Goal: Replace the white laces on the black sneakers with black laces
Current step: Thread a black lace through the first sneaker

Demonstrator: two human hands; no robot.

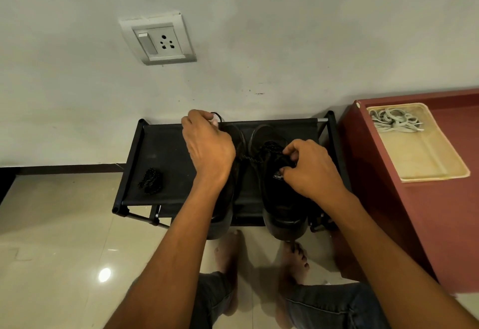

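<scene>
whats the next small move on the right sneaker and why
Probably pull the black lace snug with the left hand while the right hand steadies the right sneaker: the lace spans slack between both hands, and the white laces already lie in the tray.

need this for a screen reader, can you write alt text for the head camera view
Seen from above, a person threads a black lace into the right of two black sneakers on a black rack, right hand pinching at the shoe, left hand pulling the lace away. A spare black lace lies on the rack; white laces sit in a tray.
</scene>
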